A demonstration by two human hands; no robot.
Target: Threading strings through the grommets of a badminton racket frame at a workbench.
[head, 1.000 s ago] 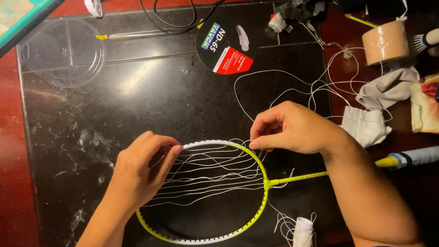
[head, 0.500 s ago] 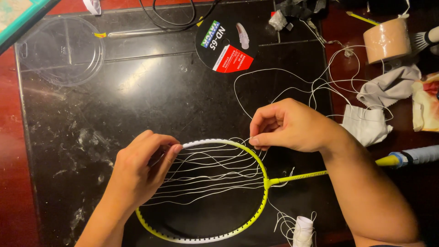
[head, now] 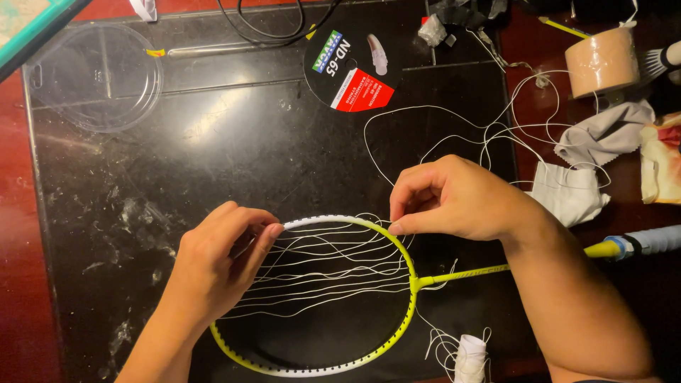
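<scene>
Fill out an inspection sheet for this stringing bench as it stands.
Surface: black mat, scuffed and dusty, on a red table.
Job's things: yellow racket frame lying flat; loose white string slack across it.
Clutter: clear lid, round string package, tape roll, grey cloth, white cloth, string bundle.
Hands: left hand grips the frame's rim; right hand pinches string at the rim.
Cables: black cable looped at the top edge.
Surroundings: nothing seen.

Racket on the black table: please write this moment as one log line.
left hand grip: racket frame rim | right hand grip: white string pinched at frame | strings slack, uneven | surface: black table
</scene>
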